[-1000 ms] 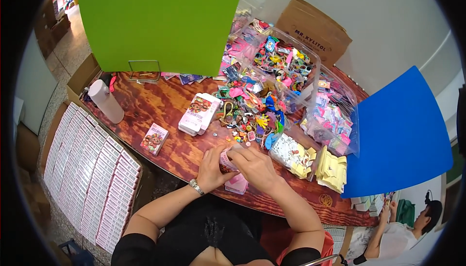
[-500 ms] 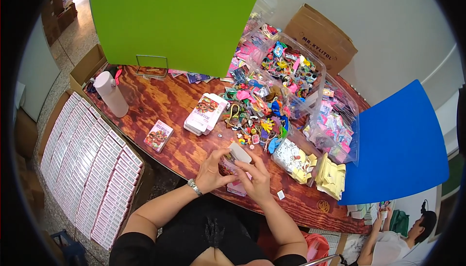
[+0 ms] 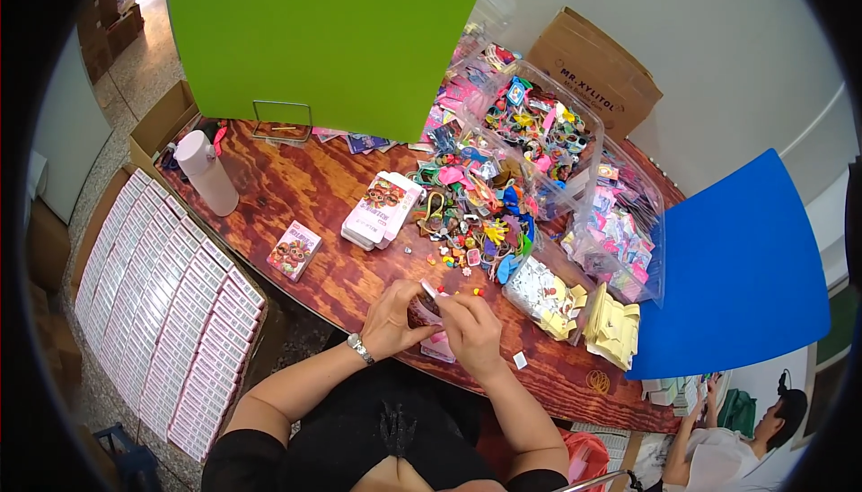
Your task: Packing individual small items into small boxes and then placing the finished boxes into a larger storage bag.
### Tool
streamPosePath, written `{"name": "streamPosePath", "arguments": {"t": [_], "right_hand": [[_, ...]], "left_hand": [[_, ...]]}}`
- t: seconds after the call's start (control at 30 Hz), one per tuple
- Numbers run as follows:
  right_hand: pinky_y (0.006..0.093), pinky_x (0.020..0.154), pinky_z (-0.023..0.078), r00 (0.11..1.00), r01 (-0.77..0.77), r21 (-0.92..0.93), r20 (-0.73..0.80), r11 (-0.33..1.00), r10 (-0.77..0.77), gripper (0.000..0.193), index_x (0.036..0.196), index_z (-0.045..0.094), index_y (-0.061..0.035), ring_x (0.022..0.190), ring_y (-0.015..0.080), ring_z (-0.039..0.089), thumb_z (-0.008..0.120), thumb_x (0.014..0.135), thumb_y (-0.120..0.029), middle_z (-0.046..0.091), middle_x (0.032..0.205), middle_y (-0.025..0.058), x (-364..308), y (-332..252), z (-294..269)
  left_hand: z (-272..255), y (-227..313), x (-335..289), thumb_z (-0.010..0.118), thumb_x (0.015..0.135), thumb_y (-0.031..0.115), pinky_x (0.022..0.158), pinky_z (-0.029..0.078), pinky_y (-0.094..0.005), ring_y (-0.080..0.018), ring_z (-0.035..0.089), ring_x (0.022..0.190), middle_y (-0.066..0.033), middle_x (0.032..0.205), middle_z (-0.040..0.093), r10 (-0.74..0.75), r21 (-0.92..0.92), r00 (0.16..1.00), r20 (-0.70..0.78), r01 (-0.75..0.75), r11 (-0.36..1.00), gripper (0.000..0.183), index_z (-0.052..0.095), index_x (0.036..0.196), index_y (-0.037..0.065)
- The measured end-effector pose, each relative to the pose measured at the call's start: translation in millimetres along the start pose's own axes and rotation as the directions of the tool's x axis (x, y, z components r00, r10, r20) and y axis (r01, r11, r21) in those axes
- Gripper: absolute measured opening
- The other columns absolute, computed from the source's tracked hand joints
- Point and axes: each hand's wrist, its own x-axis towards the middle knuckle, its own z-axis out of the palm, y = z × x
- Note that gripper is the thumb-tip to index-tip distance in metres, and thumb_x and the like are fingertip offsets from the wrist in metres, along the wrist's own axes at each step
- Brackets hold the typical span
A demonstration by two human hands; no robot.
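Observation:
A small pink printed box (image 3: 424,311) stands tilted between my hands at the table's front edge. My left hand (image 3: 391,320) wraps round its left side. My right hand (image 3: 471,329) is closed at its upper right, with thumb and finger at the white end flap (image 3: 430,288). Below my hands, partly hidden, lies more pink packaging (image 3: 437,347). Further off, a closed printed box (image 3: 294,250) lies at the left, and a stack of flat pink-and-white cartons (image 3: 381,211) lies in the middle.
A heap of small colourful toys (image 3: 489,214) spreads beside clear plastic bins (image 3: 597,160). Yellow paper slips (image 3: 612,329) and rubber bands (image 3: 598,382) are at the right. A pink bottle (image 3: 206,173) stands left, above a carton of packed boxes (image 3: 162,312). Another person (image 3: 718,456) sits at lower right.
The box's flap has been folded down from upright. My right hand's fingers have curled in over the box's top. My left hand has stayed about where it was.

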Motion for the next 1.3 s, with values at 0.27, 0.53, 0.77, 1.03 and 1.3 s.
{"name": "streamPosePath", "arguments": {"t": [0.27,0.53,0.77,1.03,1.3], "right_hand": [[0.0339,0.078,0.054,0.957,-0.277,0.254,0.155,0.927,0.244,0.017,0.106,0.071,-0.0022,0.090,0.0258,0.068,0.069,0.090,-0.007,0.068,0.098,0.0130,11.6,-6.6,-8.8],[0.0352,0.074,0.054,0.947,-0.319,0.191,0.107,0.928,0.303,0.019,0.102,0.072,-0.0029,0.085,0.0269,0.066,0.069,0.084,-0.001,0.066,0.095,0.0120,7.4,-5.1,-12.9],[0.0345,0.077,0.054,0.994,-0.079,0.008,-0.078,0.997,0.079,0.028,0.111,0.071,-0.0029,0.088,0.0284,0.067,0.066,0.085,0.005,0.069,0.099,0.0127,-6.3,-6.2,-12.9],[0.0376,0.083,0.055,0.950,-0.176,-0.012,-0.265,0.984,0.167,0.033,0.121,0.064,0.0042,0.096,0.0303,0.068,0.066,0.088,0.003,0.071,0.110,0.0151,-40.1,-4.6,-14.4],[0.0404,0.093,0.053,0.963,-0.104,0.021,-0.248,0.994,0.106,0.043,0.127,0.064,0.0000,0.108,0.0314,0.064,0.068,0.084,0.001,0.068,0.118,0.0148,-56.6,8.8,-14.3]], "left_hand": [[-4.0,5.4,-0.5,0.093,0.064,0.028,0.086,0.053,-0.0440,-0.0393,0.062,0.106,-0.0213,0.122,0.056,-0.028,0.075,1.000,-0.011,0.029,0.997,0.104,0.030,0.143,0.006],[-3.0,18.5,10.9,0.091,0.066,0.026,0.089,0.053,-0.0446,-0.0397,0.061,0.110,-0.0225,0.130,0.056,-0.013,0.122,0.998,0.066,0.005,0.993,0.104,0.032,0.148,0.002],[4.9,26.8,19.2,0.088,0.065,0.024,0.076,0.052,-0.0444,-0.0375,0.059,0.093,-0.0214,0.115,0.057,0.024,0.247,0.994,0.102,-0.049,0.968,0.119,0.018,0.155,-0.005],[28.1,38.0,19.1,0.085,0.068,0.028,0.072,0.048,-0.0437,-0.0354,0.054,0.088,-0.0211,0.108,0.054,0.012,0.259,0.984,0.180,-0.059,0.964,0.115,0.017,0.154,-0.010],[29.4,44.4,27.5,0.082,0.066,0.011,0.088,0.045,-0.0465,-0.0432,0.054,0.103,-0.0257,0.121,0.055,0.074,0.231,0.976,0.206,-0.121,0.965,0.113,0.015,0.155,-0.009]]}}
